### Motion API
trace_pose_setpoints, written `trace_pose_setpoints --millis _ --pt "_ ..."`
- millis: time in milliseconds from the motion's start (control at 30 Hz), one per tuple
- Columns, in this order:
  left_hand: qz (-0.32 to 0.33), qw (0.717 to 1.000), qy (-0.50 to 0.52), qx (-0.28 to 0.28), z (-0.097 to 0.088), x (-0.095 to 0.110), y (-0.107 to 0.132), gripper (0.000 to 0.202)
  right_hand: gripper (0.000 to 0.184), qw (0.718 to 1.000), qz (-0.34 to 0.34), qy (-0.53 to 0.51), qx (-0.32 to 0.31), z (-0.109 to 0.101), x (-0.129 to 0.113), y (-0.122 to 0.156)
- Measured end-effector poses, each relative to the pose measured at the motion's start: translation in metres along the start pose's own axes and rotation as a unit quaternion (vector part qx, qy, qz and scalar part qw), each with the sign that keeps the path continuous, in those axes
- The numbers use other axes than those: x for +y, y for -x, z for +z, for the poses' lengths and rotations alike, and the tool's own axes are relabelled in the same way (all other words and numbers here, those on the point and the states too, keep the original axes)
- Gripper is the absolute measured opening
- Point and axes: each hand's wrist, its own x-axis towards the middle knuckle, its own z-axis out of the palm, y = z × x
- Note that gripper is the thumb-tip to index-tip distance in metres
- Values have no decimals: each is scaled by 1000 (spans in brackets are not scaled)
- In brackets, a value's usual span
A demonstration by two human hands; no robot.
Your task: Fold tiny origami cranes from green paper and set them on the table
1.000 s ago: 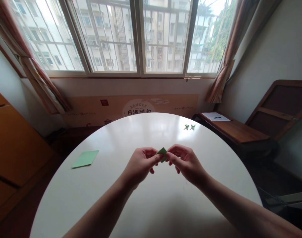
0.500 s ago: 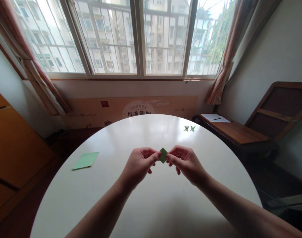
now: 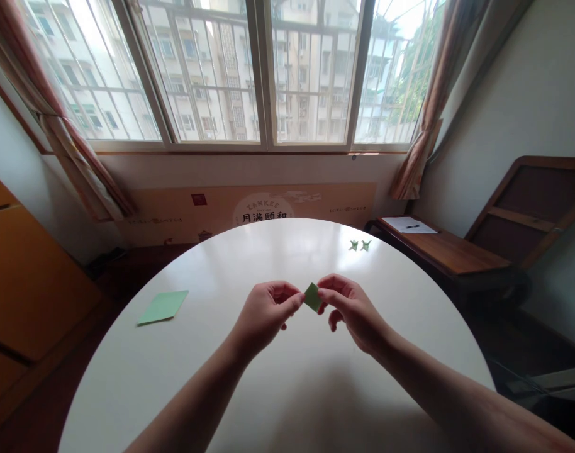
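Note:
A small folded piece of green paper (image 3: 311, 296) is held above the round white table (image 3: 278, 390), near its middle. My left hand (image 3: 267, 313) pinches its left corner between thumb and forefinger. My right hand (image 3: 346, 307) pinches its right edge, the other fingers curled under. The paper shows as a small diamond facing me. Both forearms reach in from the bottom of the view.
A stack of light green paper sheets (image 3: 163, 305) lies on the table's left side. Two small green folded paper figures (image 3: 360, 245) sit at the far right of the table. A wooden bench (image 3: 450, 248) with a white sheet and pen stands to the right, below the window.
The green piece has turned from a tilted edge-on fold to a flat diamond facing me. Both hands stay pinched on it and have barely shifted.

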Motion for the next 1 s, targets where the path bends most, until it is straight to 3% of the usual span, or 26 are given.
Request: trace_pose_setpoints --millis 200,633,1000 --pt "39 997 -64 -17 -2 2 2 21 19 998 -2 47 -34 -2 0 -1" --pt "119 986 -115 -8 5 -1 5 15 12 995 -51 77 -39 2 5 2" --pt "67 997 -17 -24 10 -1 5 7 10 991 -85 90 -47 9 2 10"
